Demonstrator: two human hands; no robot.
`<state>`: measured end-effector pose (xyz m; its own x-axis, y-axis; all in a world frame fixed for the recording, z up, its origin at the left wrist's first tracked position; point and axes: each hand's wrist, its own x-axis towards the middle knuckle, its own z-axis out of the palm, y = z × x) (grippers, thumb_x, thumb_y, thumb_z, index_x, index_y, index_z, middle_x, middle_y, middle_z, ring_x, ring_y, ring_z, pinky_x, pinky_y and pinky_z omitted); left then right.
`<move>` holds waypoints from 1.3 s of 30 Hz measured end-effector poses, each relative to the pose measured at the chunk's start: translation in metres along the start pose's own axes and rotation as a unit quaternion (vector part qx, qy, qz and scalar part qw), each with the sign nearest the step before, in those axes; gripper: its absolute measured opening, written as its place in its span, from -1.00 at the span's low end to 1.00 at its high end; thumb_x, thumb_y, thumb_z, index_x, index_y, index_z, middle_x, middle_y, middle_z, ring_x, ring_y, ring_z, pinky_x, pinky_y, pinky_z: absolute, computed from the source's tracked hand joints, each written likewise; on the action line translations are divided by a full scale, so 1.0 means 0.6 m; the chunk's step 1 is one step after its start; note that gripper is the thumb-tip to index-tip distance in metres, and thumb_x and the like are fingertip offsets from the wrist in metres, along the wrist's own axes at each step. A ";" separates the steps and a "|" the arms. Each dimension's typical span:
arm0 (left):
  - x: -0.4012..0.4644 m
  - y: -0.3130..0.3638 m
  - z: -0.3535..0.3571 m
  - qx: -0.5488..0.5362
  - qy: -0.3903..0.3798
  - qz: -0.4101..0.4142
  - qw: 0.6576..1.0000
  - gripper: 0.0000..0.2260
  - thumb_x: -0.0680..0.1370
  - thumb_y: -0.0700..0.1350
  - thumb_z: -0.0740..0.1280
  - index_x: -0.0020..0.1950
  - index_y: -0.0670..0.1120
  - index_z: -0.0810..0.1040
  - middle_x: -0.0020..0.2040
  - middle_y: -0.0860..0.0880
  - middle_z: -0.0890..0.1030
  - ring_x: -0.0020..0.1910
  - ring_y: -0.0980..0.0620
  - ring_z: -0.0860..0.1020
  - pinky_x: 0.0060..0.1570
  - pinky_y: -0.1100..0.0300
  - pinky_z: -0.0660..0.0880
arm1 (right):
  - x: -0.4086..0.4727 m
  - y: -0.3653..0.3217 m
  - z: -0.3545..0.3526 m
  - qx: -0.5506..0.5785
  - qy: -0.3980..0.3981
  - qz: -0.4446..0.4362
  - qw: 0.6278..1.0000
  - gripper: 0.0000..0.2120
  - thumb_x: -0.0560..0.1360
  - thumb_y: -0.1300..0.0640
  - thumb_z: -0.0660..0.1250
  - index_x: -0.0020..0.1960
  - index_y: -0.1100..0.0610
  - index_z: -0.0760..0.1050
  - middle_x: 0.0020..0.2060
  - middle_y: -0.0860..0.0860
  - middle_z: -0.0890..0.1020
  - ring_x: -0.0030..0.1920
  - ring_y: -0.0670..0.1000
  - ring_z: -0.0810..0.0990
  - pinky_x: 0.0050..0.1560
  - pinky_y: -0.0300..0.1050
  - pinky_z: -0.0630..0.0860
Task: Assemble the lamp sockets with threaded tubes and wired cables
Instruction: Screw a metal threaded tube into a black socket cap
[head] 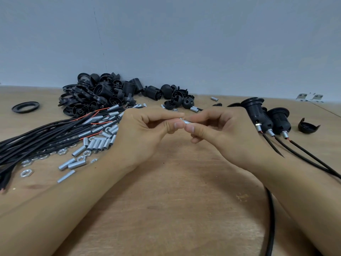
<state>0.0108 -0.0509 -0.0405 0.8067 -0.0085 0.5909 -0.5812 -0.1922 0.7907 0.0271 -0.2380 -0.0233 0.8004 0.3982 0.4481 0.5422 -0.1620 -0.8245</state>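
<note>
A small silver threaded tube [185,121] is pinched between both hands above the middle of the wooden table [177,196]. My left hand [145,133] holds its left end between thumb and forefinger. My right hand [219,132] pinches its right end. Loose threaded tubes [99,143] and nuts [26,172] lie to the left, beside a bundle of black wired cables [46,133]. A heap of black socket parts [99,93] sits at the back. Three assembled sockets with cables [265,117] lie to the right.
A black ring [25,107] lies alone at the far left. A black socket cap [308,126] rests at the far right, and metal brackets [310,97] lie by the grey wall. One black cable [271,218] runs down under my right forearm.
</note>
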 end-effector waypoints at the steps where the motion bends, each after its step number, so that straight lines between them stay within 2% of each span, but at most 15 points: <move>1: 0.001 0.000 0.000 -0.020 -0.007 -0.024 0.999 -0.85 0.41 -0.14 0.46 -0.04 -0.11 0.70 -0.28 -0.02 0.70 -0.31 0.14 0.61 -0.21 0.31 0.54 | -0.002 0.001 0.001 -0.055 0.012 -0.038 0.998 -0.83 0.45 0.24 0.48 -0.10 -0.02 0.66 -0.22 -0.02 0.70 -0.22 -0.06 0.67 -0.16 -0.21 0.61; 3: 0.002 -0.001 0.000 -0.044 -0.020 -0.056 0.997 -0.88 0.42 -0.14 0.44 -0.08 -0.12 0.70 -0.28 -0.04 0.71 -0.35 0.11 0.60 -0.25 0.30 0.55 | -0.002 0.001 0.004 -0.148 0.028 -0.116 0.982 -0.81 0.44 0.23 0.49 -0.07 -0.04 0.65 -0.20 0.02 0.69 -0.17 -0.03 0.65 -0.13 -0.14 0.60; 8: 0.000 -0.007 -0.001 -0.086 -0.043 -0.130 0.987 -0.89 0.42 -0.08 0.43 -0.18 -0.07 0.73 -0.30 -0.10 0.69 -0.35 0.06 0.62 -0.29 0.25 0.57 | 0.000 0.010 0.003 -0.207 0.040 -0.184 0.960 -0.94 0.43 0.26 0.49 -0.11 0.23 0.68 -0.21 0.09 0.66 -0.20 0.06 0.65 -0.18 0.03 0.58; 12: -0.001 -0.010 -0.003 -0.133 -0.074 -0.213 0.965 -0.75 0.37 0.01 0.44 -0.15 -0.16 0.72 -0.31 -0.12 0.66 -0.36 0.06 0.59 -0.32 0.28 0.54 | 0.003 0.006 0.004 -0.275 0.035 -0.228 0.933 -0.97 0.44 0.29 0.48 -0.18 0.24 0.69 -0.26 0.07 0.62 -0.28 0.00 0.56 -0.23 -0.23 0.45; 14: -0.002 -0.008 0.000 -0.162 -0.075 -0.233 0.956 -0.71 0.33 0.03 0.45 -0.14 -0.18 0.72 -0.31 -0.12 0.66 -0.36 0.07 0.59 -0.32 0.28 0.54 | 0.004 0.005 0.001 -0.274 0.033 -0.234 0.932 -0.94 0.44 0.30 0.48 -0.19 0.18 0.68 -0.26 0.05 0.62 -0.28 0.01 0.57 -0.24 -0.21 0.46; 16: -0.001 -0.007 0.001 -0.175 -0.056 -0.217 0.959 -0.77 0.34 -0.01 0.46 -0.16 -0.15 0.73 -0.28 -0.16 0.67 -0.35 0.06 0.59 -0.28 0.27 0.55 | 0.000 0.000 0.000 -0.217 0.023 -0.187 0.958 -0.85 0.46 0.24 0.48 -0.11 -0.01 0.66 -0.25 0.01 0.67 -0.27 0.00 0.62 -0.21 -0.13 0.55; 18: 0.000 -0.007 0.001 -0.158 -0.036 -0.175 0.971 -0.82 0.36 -0.09 0.46 -0.12 -0.16 0.73 -0.22 -0.17 0.68 -0.29 0.04 0.60 -0.20 0.26 0.56 | -0.003 -0.003 0.001 -0.143 0.016 -0.091 0.986 -0.82 0.47 0.16 0.47 -0.09 -0.14 0.65 -0.30 -0.03 0.69 -0.31 -0.03 0.66 -0.22 -0.06 0.60; 19: -0.001 -0.007 0.001 -0.142 -0.027 -0.153 0.978 -0.82 0.36 -0.12 0.47 -0.08 -0.16 0.72 -0.18 -0.15 0.70 -0.26 0.05 0.62 -0.16 0.26 0.57 | -0.002 -0.003 0.004 -0.104 0.016 -0.046 0.993 -0.83 0.48 0.15 0.46 -0.12 -0.14 0.65 -0.31 -0.03 0.68 -0.34 -0.05 0.66 -0.25 -0.08 0.62; 22: -0.002 -0.005 0.001 -0.104 -0.004 -0.115 0.988 -0.78 0.36 -0.15 0.50 0.00 -0.12 0.70 -0.09 -0.04 0.73 -0.11 0.08 0.68 -0.05 0.27 0.57 | 0.006 0.000 0.007 -0.024 0.032 0.042 0.998 -0.91 0.50 0.13 0.42 -0.16 0.05 0.67 -0.38 0.04 0.65 -0.38 -0.03 0.63 -0.32 -0.20 0.61; 24: -0.001 0.001 -0.001 -0.122 -0.008 -0.103 0.987 -0.77 0.40 -0.18 0.50 0.05 -0.11 0.68 -0.06 -0.06 0.73 0.00 0.02 0.68 0.01 0.23 0.56 | 0.008 0.002 0.007 0.004 0.038 0.076 0.996 -0.85 0.53 0.12 0.38 -0.16 0.15 0.66 -0.42 0.03 0.63 -0.41 -0.03 0.62 -0.35 -0.22 0.59; 28: 0.001 0.005 -0.008 -0.190 0.000 -0.092 0.978 -0.79 0.48 -0.22 0.35 0.10 -0.14 0.64 -0.14 -0.11 0.72 0.01 -0.05 0.67 0.03 0.13 0.55 | 0.010 0.008 0.007 0.043 0.056 0.115 0.991 -0.77 0.54 0.09 0.36 -0.20 0.19 0.65 -0.44 0.04 0.61 -0.44 -0.02 0.60 -0.38 -0.23 0.56; 31: 0.001 0.007 -0.002 -0.138 -0.021 -0.096 0.986 -0.65 0.46 -0.20 0.36 0.25 -0.12 0.56 0.04 -0.08 0.71 0.16 -0.02 0.63 0.08 0.15 0.53 | 0.010 0.014 0.009 0.055 0.063 0.126 0.988 -0.74 0.55 0.06 0.35 -0.20 0.21 0.65 -0.46 0.02 0.59 -0.45 -0.03 0.58 -0.40 -0.23 0.54; 33: 0.001 0.010 -0.002 -0.143 -0.042 -0.092 0.985 -0.59 0.46 -0.22 0.34 0.32 -0.17 0.50 0.02 -0.11 0.72 0.15 -0.04 0.64 0.09 0.19 0.52 | 0.010 0.015 0.009 0.051 0.072 0.131 0.987 -0.73 0.57 0.07 0.34 -0.21 0.22 0.64 -0.48 0.01 0.59 -0.46 -0.02 0.57 -0.42 -0.23 0.53; 35: 0.002 0.008 -0.006 -0.145 -0.025 -0.085 0.985 -0.61 0.47 -0.21 0.31 0.31 -0.19 0.50 -0.03 -0.13 0.73 0.14 -0.05 0.64 0.11 0.12 0.50 | 0.010 0.015 0.009 0.062 0.080 0.134 0.986 -0.72 0.57 0.08 0.34 -0.21 0.23 0.64 -0.49 0.02 0.58 -0.46 -0.02 0.56 -0.43 -0.24 0.52; 39: -0.001 0.008 0.000 -0.126 -0.059 -0.097 0.986 -0.52 0.45 -0.23 0.35 0.38 -0.18 0.44 0.11 -0.10 0.70 0.18 0.01 0.63 0.07 0.24 0.52 | 0.010 0.016 0.014 0.056 0.095 0.132 0.985 -0.71 0.58 0.07 0.32 -0.21 0.22 0.64 -0.50 0.00 0.58 -0.48 -0.03 0.55 -0.45 -0.23 0.51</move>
<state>0.0077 -0.0516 -0.0368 0.9034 -0.1119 0.4138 -0.4110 0.0484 0.9103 0.0346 -0.2297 -0.0314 0.9490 0.1772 0.2608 0.2855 -0.1319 -0.9493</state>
